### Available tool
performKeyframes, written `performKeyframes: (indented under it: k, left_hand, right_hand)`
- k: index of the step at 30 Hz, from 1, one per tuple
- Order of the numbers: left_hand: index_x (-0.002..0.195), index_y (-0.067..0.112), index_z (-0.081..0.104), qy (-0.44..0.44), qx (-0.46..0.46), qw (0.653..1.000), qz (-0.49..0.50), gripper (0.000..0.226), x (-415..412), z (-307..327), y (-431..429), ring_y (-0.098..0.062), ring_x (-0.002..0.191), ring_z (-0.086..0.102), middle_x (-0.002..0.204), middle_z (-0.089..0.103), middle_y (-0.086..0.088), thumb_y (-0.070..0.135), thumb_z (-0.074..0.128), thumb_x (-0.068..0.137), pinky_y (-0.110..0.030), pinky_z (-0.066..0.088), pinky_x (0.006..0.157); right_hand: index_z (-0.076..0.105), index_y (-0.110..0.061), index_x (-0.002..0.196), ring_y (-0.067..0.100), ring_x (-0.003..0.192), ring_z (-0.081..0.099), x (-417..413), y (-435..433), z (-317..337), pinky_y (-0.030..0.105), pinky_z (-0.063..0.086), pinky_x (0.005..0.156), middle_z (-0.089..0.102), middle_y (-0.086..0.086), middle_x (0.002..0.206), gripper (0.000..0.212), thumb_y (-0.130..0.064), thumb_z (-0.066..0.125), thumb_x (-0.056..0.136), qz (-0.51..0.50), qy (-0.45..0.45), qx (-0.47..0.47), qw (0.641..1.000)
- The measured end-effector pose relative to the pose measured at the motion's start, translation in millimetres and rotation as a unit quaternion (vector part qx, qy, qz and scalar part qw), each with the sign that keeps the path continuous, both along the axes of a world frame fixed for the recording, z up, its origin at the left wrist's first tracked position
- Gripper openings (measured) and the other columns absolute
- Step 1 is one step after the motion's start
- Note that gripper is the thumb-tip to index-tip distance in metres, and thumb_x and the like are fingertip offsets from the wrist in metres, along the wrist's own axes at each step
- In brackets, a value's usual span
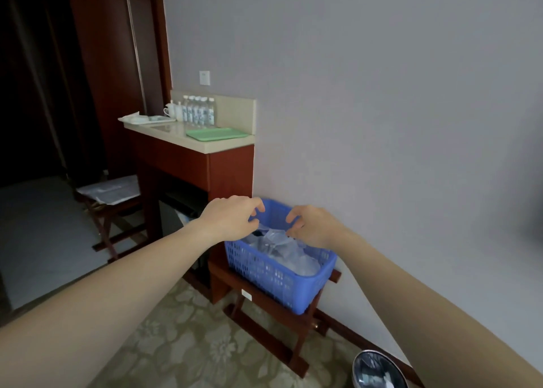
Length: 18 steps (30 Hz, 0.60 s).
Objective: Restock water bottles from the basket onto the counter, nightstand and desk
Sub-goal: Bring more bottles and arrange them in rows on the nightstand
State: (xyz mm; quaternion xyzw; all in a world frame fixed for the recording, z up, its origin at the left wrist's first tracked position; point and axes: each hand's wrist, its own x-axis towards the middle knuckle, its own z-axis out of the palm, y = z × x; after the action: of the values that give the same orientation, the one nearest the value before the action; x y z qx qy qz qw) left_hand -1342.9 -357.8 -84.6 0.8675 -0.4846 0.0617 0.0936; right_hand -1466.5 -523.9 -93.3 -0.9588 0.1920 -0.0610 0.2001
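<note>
The blue basket (279,273) sits on a wooden folding rack (264,302) against the grey wall, just below the middle of the view. Crumpled clear plastic wrap (288,255) fills it, and what lies under the wrap is too blurred to make out.

Both hands reach over the basket's far end. The left hand (232,217) comes in from eight o'clock and the right hand (316,226) from four o'clock. Their fingers are curled and the fingertips face each other across a small gap above the wrap. The wrap rises to a peak between them, but whether either hand pinches it cannot be told.

At about eleven o'clock from the basket stands the bench (205,146), a pale top on a red-brown cabinet whose side is just beside the basket's left end. A row of water bottles (198,110) stands upright at the bench's back edge. White cups (172,110) are at their nine o'clock, and a green tray (217,133) lies flat at their six o'clock. A white wall plate (204,78) is at twelve o'clock of the bottles.

The left forearm crosses in front of the dark opening under the bench. At nine o'clock from the basket a second folding rack (108,199) carries white sheets. A shiny metal bin (379,370) stands at five o'clock on the flowered carpet (191,343).
</note>
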Motion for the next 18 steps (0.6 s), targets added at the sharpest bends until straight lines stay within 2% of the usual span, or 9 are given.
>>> performKeyframes:
  k: [5, 11, 18]
  left_hand:
    - [0.13, 0.034, 0.05, -0.005, -0.003, 1.0, -0.013, 0.036, 63, 1, -67, -0.012, 0.111, 0.059, 0.127, 0.059, 0.011, 0.035, 0.049, 0.095, -0.03, 0.042, 0.076]
    - [0.132, 0.034, 0.049, 0.002, -0.001, 1.0, -0.009, 0.037, 120, -14, -123, -0.013, 0.113, 0.058, 0.129, 0.059, 0.012, 0.035, 0.047, 0.095, -0.03, 0.038, 0.076]
    - [0.13, 0.034, 0.049, 0.031, 0.019, 0.999, 0.002, 0.035, 183, -37, -164, -0.014, 0.11, 0.059, 0.129, 0.059, 0.011, 0.035, 0.049, 0.095, -0.032, 0.044, 0.078]
  right_hand:
    - [0.058, -0.024, 0.115, 0.02, 0.1, 0.063, 56, -63, 8, 0.037, 0.049, 0.093, 0.069, 0.002, 0.109, 0.027, -0.025, 0.062, 0.088, -0.011, -0.001, -0.004, 1.0]
    - [0.059, -0.02, 0.119, 0.023, 0.109, 0.059, 110, -124, 5, 0.032, 0.047, 0.093, 0.064, 0.005, 0.12, 0.03, -0.024, 0.061, 0.089, -0.01, 0.006, -0.021, 1.0]
    - [0.059, -0.02, 0.117, 0.023, 0.108, 0.059, 168, -170, -23, 0.032, 0.047, 0.092, 0.064, 0.005, 0.119, 0.029, -0.025, 0.062, 0.089, -0.003, 0.035, -0.001, 0.999]
